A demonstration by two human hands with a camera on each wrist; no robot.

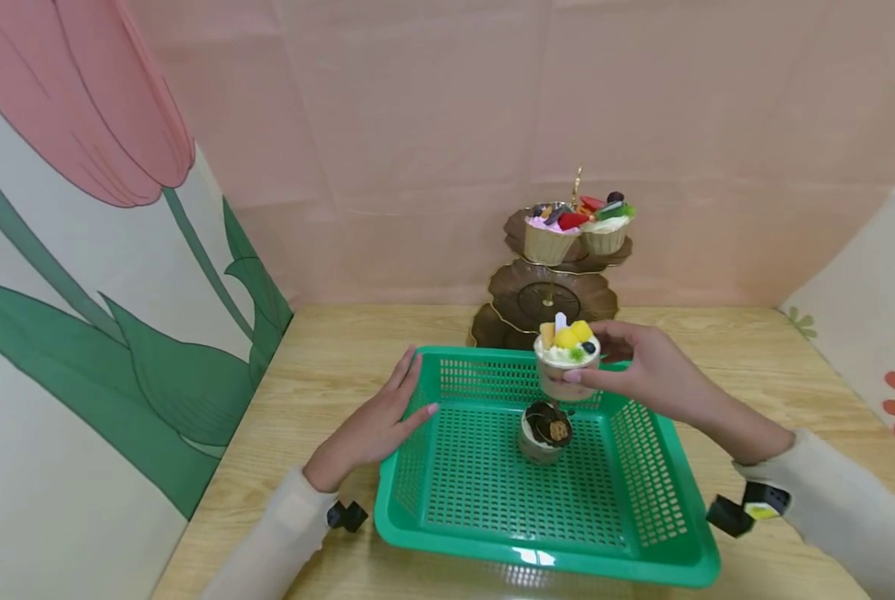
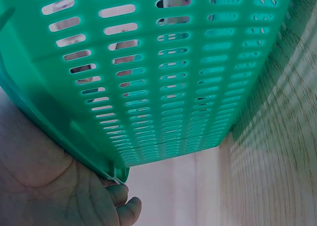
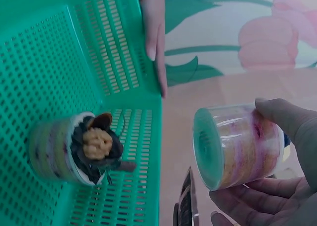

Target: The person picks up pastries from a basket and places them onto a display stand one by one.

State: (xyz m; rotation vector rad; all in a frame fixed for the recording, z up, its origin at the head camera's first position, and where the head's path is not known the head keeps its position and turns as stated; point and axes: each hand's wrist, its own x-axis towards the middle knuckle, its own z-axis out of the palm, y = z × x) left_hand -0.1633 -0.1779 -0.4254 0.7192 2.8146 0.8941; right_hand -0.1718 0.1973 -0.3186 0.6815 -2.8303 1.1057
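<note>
My right hand point(image 1: 653, 371) grips a clear dessert cup point(image 1: 565, 379) by its sides, thumb on one side and fingers on the other. Yellow fruit cubes, a blueberry and white cream top the cup; its cake layers show through the wall in the right wrist view. It is held over the back rim of a green plastic basket point(image 1: 642, 546). Inside the basket stands a second dessert cup point(image 1: 541, 450) with a dark chocolate topping and a walnut-like piece. My left hand point(image 1: 376, 425) rests on the basket's left rim with its fingers extended.
Behind the basket rises a brown tiered stand point(image 1: 597, 296) with gold edges, its lowest tier partly hidden by the held cup. Two decorated cupcakes, one pink-topped point(image 1: 548, 244) and one white-topped point(image 1: 605, 239), sit on its upper tier. A pink backdrop point(image 1: 417, 167) hangs behind the wooden table point(image 1: 327, 358).
</note>
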